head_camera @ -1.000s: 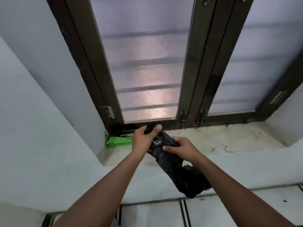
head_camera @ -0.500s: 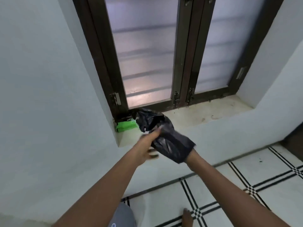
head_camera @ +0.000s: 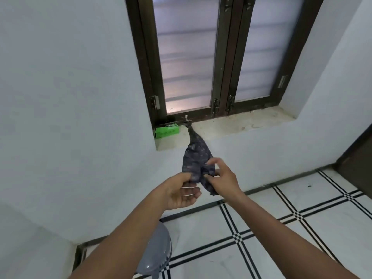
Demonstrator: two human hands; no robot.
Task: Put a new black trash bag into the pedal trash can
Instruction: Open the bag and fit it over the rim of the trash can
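Note:
A crumpled black trash bag (head_camera: 196, 158) hangs in the air in front of the window ledge, its narrow end pointing up toward the sill. My left hand (head_camera: 179, 191) pinches its lower left edge between thumb and fingers. On the lower right edge, my right hand (head_camera: 222, 179) grips the bag with the index finger raised. A grey pedal trash can (head_camera: 159, 252) with its lid down stands on the floor below my left forearm, partly hidden by the arm.
A green box of bags (head_camera: 167, 131) lies at the left end of the stone window ledge (head_camera: 241, 125). A dark-framed frosted window (head_camera: 219, 57) is above. White floor tiles with black lines (head_camera: 281, 228) spread right; a dark door (head_camera: 356, 158) is at the right edge.
The bag came away from the ledge and now hangs lower, held by both hands. The view dropped and pulled back, bringing the trash can and more floor into sight.

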